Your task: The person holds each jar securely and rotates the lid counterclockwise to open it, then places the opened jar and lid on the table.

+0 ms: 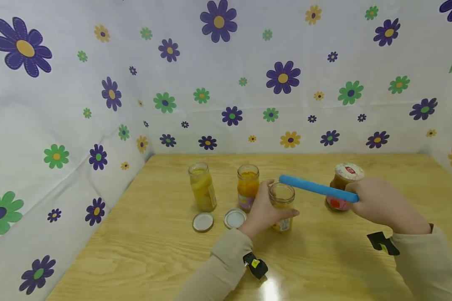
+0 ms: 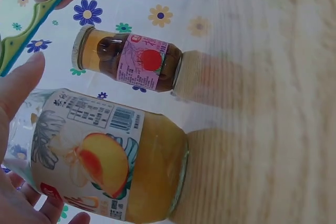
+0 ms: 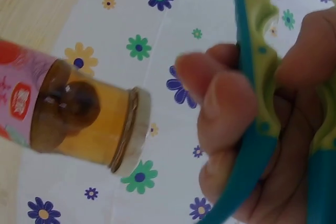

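Observation:
My left hand (image 1: 265,211) grips an open glass jar (image 1: 282,202) with a peach label, thumb on one side and fingers on the other. This peach jar (image 2: 100,156) stands upright on the table in the left wrist view. My right hand (image 1: 378,202) holds a blue-and-green jar opener (image 1: 312,188), its fingers curled round the handles. In the right wrist view the opener (image 3: 265,103) shows a scalloped green inner edge. Behind the right hand is a lidded jar (image 1: 348,175) with dark contents and a pink label, partly hidden by hand and opener.
Left of the held jar stand an open jar (image 1: 247,184) with orange contents and a taller open jar (image 1: 202,190) with yellow contents. Two lids, one (image 1: 203,222) and another (image 1: 235,218), lie before them on the wooden table (image 1: 135,242). Flowered cloth (image 1: 241,92) hangs behind.

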Available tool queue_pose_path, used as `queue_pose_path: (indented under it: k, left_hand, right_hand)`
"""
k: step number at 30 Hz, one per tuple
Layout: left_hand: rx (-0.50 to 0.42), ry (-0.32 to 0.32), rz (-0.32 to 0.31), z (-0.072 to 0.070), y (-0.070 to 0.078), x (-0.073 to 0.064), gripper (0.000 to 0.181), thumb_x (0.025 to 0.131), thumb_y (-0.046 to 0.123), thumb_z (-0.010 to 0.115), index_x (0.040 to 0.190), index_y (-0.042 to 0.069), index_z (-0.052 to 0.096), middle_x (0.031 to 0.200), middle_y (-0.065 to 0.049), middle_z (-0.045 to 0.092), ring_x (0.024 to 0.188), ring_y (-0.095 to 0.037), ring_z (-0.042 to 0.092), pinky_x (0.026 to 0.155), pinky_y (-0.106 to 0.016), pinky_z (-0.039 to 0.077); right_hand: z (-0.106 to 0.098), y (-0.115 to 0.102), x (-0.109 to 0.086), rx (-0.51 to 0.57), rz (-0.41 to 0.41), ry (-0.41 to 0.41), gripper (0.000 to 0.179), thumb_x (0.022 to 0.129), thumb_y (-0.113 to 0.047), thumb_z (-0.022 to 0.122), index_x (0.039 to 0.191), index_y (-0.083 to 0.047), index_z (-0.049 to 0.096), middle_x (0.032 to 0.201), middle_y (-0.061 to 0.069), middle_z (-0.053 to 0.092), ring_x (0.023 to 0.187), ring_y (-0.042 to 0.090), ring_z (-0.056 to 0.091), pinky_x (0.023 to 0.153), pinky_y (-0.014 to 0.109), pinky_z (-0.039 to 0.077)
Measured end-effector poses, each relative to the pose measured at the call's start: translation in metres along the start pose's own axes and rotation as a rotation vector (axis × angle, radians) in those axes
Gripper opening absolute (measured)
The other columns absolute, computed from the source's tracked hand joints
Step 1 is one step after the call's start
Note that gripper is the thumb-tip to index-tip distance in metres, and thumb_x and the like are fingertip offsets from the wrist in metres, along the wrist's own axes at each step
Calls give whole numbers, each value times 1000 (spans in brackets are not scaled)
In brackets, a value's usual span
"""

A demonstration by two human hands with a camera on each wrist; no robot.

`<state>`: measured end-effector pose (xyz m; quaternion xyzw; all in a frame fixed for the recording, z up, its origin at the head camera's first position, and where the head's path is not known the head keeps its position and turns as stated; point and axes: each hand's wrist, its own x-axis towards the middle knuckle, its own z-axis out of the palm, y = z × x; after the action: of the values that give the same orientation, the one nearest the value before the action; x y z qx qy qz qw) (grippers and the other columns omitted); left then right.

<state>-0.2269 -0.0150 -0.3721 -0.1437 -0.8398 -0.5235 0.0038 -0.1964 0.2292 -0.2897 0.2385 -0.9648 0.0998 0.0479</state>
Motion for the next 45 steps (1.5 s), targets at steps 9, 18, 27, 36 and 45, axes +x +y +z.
queue_pose_path:
  k: [9,18,27,36,45]
  left_hand:
    - [89,24,100,13,-1,8,51,66,28,77,97,11,40,96,0,47,88,-14,46,73,-25,42]
    - [282,-23,76,6,17,32,55,63,37,77,104,9,53,102,-1,56,95,-16,52,79,-26,45]
    - [228,-105,13,6,25,49,52,74,24,71,114,7,42,111,-7,53,101,-19,50,82,-27,44]
    - [289,-125,-63,11,29,56,49,78,24,68,115,6,42,117,-12,51,106,-23,50,83,-29,44]
    - [311,-122,-58,12,31,57,48,78,24,67,115,7,43,116,-9,51,104,-21,50,81,-27,44]
  right_hand:
    - [20,29,-26,99,-99,-122,15,73,-1,55,70,-14,61,52,-13,33,45,1,26,44,19,24]
    - [46,28,-18,82,-79,-232,14,73,0,54,72,-12,61,63,-10,43,52,6,31,49,24,28]
    - [55,14,-12,126,-72,-317,19,77,2,51,78,-17,49,62,-6,41,54,9,36,48,25,29]
    - [62,7,-9,132,8,-320,10,79,-4,54,80,-13,58,65,-6,46,56,11,40,51,27,34]
    - [67,8,-8,92,-15,-226,5,77,-6,58,79,-9,62,67,-5,50,56,10,40,51,29,37]
